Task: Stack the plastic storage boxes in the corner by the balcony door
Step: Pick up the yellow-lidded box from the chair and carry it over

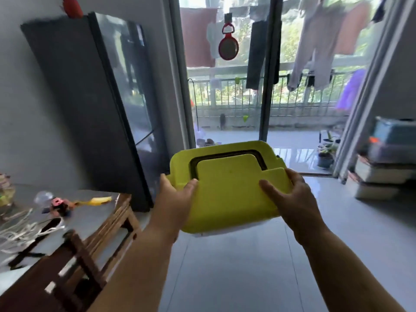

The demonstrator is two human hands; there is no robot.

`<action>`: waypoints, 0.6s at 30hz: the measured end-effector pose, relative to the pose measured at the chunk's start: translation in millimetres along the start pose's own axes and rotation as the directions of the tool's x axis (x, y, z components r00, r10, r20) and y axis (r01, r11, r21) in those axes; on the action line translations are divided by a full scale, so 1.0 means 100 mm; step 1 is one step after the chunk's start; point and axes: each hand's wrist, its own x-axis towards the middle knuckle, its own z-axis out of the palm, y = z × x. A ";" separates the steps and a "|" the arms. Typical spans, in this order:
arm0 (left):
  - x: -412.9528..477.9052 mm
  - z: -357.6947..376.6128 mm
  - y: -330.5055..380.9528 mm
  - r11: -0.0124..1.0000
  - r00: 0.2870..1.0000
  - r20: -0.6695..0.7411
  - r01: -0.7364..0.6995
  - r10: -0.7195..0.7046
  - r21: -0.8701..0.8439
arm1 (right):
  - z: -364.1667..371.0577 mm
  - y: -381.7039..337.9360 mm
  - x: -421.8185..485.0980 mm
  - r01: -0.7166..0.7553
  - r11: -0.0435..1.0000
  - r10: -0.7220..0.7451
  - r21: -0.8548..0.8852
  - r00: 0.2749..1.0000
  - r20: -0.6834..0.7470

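Observation:
I hold a storage box with a lime-green lid [227, 188] out in front of me, above the floor, with a pale body showing under the lid. My left hand [174, 194] grips its left edge with the thumb on top. My right hand [290, 194] grips its right edge, thumb also on the lid. A stack of storage boxes [382, 161] stands at the right, in the corner beside the balcony door frame; a blue-lidded box [396, 131] lies on top of it.
A dark fridge [90, 104] stands at the left by the glass balcony door [225, 70]. A wooden table [74, 233] with cords and small items is at the lower left. Potted plants [326, 152] sit on the balcony, laundry hangs above. Tiled floor [236, 266] lies ahead.

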 end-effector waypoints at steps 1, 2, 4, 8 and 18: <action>0.02 0.13 0.05 1.000 0.999 0.032 -0.014 0.014 0.001 | -0.10 0.06 0.04 -0.015 1.000 0.015 -0.003 1.000 -0.027; 0.06 0.29 0.10 1.000 0.997 0.069 -0.027 0.027 -0.003 | -0.22 0.13 0.09 -0.034 0.999 0.034 -0.005 0.998 -0.059; 0.14 0.57 0.18 0.999 0.988 0.145 -0.041 0.044 -0.028 | -0.41 0.26 0.20 -0.072 0.997 0.072 0.001 0.991 -0.108; 0.36 1.24 0.34 0.999 0.959 0.282 -0.032 0.037 -0.022 | -0.77 0.57 0.53 -0.138 0.990 0.133 -0.013 0.970 -0.203; 1.36 3.02 0.84 0.998 0.852 0.521 -0.032 0.059 -0.061 | -1.43 1.14 1.85 -0.247 0.967 0.200 -0.060 0.885 -0.421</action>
